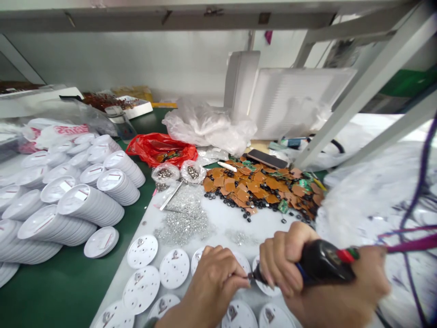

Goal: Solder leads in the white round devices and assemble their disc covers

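Right hand (285, 257) gripping screwdriver (324, 262), bagged screws (165, 173), red bag (146, 148) of circuit boards (168, 156)

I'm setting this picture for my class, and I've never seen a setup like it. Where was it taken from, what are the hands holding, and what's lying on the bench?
This picture comes from a camera worn on a person's head, looking forward and down at their own bare hands over a workbench. The right hand grips a black electric screwdriver with a purple cable. Its tip sits beside the left hand, which seems to pinch something too small to make out. Below the hands lie white perforated discs on a white mat. Further on are a heap of small silver parts, and brown circuit boards mixed with small black rings. To the left, stacks of white round covers rest on the green bench top.
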The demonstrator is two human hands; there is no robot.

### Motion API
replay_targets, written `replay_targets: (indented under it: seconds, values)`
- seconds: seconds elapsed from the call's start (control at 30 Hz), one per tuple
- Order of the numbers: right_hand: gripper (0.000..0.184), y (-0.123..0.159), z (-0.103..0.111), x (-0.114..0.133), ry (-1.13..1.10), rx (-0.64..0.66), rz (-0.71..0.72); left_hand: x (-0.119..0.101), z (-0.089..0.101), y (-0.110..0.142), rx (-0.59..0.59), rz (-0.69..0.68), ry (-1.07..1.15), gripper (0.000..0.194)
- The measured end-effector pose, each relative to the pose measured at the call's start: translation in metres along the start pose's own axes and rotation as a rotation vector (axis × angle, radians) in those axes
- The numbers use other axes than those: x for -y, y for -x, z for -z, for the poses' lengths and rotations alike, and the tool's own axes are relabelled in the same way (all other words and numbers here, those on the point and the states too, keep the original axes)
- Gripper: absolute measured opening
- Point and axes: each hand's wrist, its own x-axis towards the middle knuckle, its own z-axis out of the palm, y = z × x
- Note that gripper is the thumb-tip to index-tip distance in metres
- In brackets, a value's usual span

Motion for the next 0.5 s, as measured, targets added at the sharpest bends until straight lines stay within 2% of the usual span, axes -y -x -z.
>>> replay_targets:
  seconds: [0.1,0.17,0.27,0.4,0.5]
  values:
    - [0.074,-0.004,-0.007,0.006,-0.033,-0.034,0.006,-0.007,0.005,-0.001,0.024,0.074,0.163,0.025]
    - [0.075,-0.004,-0.007,0.007,-0.035,-0.038,0.013,-0.009,0.007,0.000,0.023,0.069,0.165,0.026]
    - [0.069,-0.001,-0.001,0.003,0.016,-0.018,0.006,-0.002,0.005,0.004,0.009,-0.027,-0.049,0.018]
    - [0.066,0.000,0.011,-0.009,0.139,-0.013,0.038,0.016,-0.006,0.016,-0.130,-0.303,-0.441,0.015]
    - [0.069,-0.002,0.018,-0.021,0.222,-0.018,0.077,0.025,-0.012,0.024,-0.145,-0.452,-0.624,0.012]
